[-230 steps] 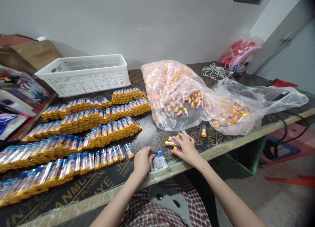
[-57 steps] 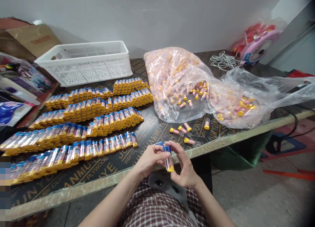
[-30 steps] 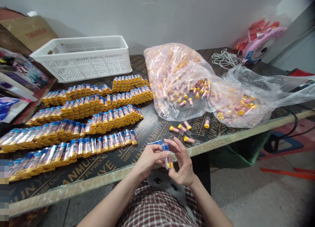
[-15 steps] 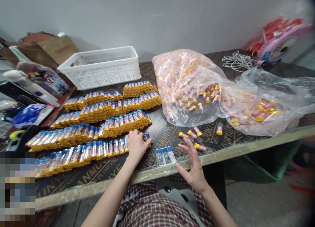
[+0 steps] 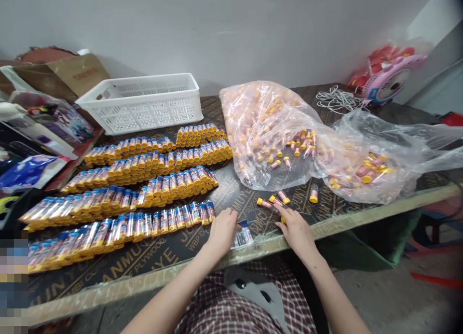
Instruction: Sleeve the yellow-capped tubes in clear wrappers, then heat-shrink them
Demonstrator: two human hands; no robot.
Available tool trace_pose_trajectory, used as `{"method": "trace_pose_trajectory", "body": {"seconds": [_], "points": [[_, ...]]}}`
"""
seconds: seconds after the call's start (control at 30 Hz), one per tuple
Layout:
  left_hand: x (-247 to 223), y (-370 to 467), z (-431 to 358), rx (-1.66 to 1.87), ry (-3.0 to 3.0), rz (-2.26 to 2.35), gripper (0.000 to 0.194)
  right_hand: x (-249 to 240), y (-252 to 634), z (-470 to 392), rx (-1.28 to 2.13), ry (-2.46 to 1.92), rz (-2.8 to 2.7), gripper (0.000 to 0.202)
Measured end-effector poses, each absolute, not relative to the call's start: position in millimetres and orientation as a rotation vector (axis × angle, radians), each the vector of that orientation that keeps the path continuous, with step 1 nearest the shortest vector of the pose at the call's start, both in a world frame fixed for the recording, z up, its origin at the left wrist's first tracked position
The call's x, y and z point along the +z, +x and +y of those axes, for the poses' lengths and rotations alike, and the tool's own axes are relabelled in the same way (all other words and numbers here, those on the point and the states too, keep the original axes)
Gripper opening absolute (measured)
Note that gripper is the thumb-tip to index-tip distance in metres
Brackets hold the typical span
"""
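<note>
My left hand (image 5: pixel 223 229) is over a small stack of blue-and-white printed labels (image 5: pixel 243 236) near the table's front edge, its thumb and fingers closing at their near corner. The fingertips partly cover the labels. My right hand (image 5: pixel 297 231) has its thumb and fingers around a small yellow-capped tube (image 5: pixel 283 219), mostly hidden under the palm. Just beyond its fingertips lie loose pink-filled tubes (image 5: pixel 284 197), and one more clear tube (image 5: pixel 313 194) stands to the right. Left of my left hand run rows of labelled tubes (image 5: pixel 155 223) with yellow ends.
A large clear plastic bag (image 5: pixel 249 107) of tubes spreads over the table's back and right. Behind the rows stands a white basket (image 5: pixel 152 107). A pink fan (image 5: pixel 392 80) and a coiled white cable (image 5: pixel 338 100) sit at the back right. Packages (image 5: pixel 31 172) crowd the left.
My left hand has left the end of the front row, where a labelled tube now lies, and moved right onto the labels. My right hand has come down onto a loose tube.
</note>
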State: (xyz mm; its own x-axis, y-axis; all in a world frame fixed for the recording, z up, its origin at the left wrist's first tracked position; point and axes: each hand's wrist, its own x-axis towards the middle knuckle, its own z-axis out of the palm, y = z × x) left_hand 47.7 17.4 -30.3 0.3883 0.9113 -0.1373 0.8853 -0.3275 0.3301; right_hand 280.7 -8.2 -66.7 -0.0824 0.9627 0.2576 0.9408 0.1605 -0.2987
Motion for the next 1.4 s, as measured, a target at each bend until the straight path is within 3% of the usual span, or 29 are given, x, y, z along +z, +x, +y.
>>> {"method": "trace_pose_trajectory", "body": {"seconds": [0.4, 0.6, 0.8, 0.97, 1.03, 1.17, 1.4], "points": [[-38, 42, 17, 0.101, 2.322, 1.583, 0.011, -42, 292, -11, 0.175, -1.761, -2.067, 0.041], [-35, 42, 12, 0.337, 2.342, 1.581, 0.010, -37, 297, -10, 0.332, -1.943, -2.153, 0.022], [-37, 43, 12, 0.797, 1.571, 1.389, 0.008, -27, 299, -6, 0.340, -1.986, -2.191, 0.022], [-31, 41, 15, 0.926, 0.818, 1.177, 0.042, -15, 307, -20, 0.258, -1.941, -2.082, 0.027], [-28, 42, 15, 0.919, 0.639, 1.119, 0.044, -6, 302, -28, 0.271, -1.787, -1.974, 0.023], [-26, 45, 15, 0.955, 0.423, 1.077, 0.040, 14, 271, -44, 0.341, -1.442, -1.723, 0.017], [-23, 47, 17, 1.060, 0.377, 1.146, 0.042, 11, 224, -61, 0.262, -1.224, -1.571, 0.031]]}}
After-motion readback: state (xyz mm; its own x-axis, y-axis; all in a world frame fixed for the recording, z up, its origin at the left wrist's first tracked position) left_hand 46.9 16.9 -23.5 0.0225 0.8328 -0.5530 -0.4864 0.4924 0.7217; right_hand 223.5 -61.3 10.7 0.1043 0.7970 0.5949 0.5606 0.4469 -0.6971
